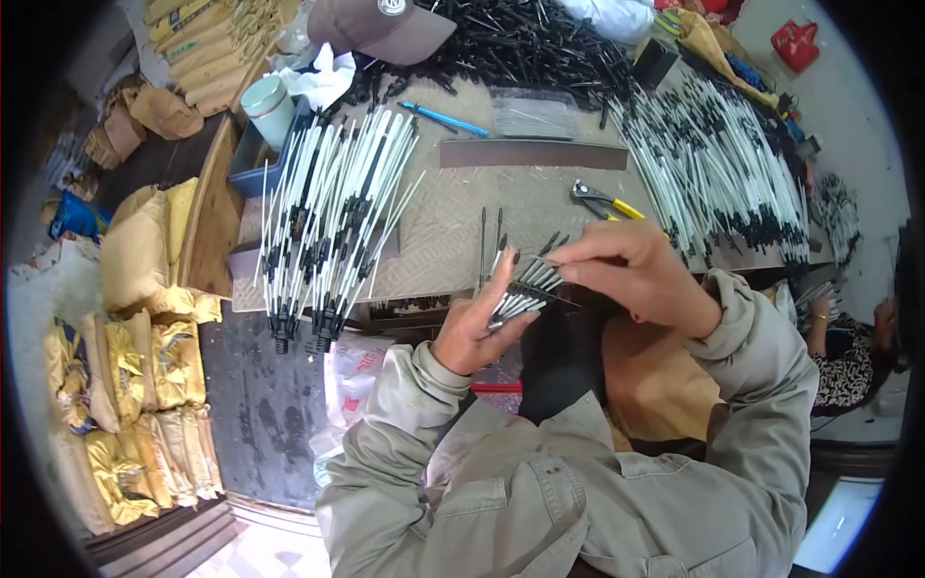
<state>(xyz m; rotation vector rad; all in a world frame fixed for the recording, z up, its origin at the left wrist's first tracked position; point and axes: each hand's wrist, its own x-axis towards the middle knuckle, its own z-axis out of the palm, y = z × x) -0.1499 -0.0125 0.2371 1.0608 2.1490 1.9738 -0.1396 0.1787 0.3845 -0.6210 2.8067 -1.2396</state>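
Above my lap, near the table's front edge, my left hand (474,326) is closed around a bundle of white rods with black fittings (516,306). Its thumb points up along the bundle. My right hand (631,270) pinches thumb and forefinger at the bundle's far side, on what looks like a thin wire; the fingertips partly hide it. Another thin dark strand crosses the bundle. Just beyond the hands, two slim black rods (484,236) lie on the table. Yellow-handled pliers (602,200) rest past my right hand.
White rods with black ends (332,212) overhang the table's left edge; a larger pile (718,164) lies right. Black parts (520,43) heap at the back, near a cap (381,29). A brown strip (535,154), a blue pen-like tool (443,118) and a cup (270,108) stand between. Another person (843,361) is far right.
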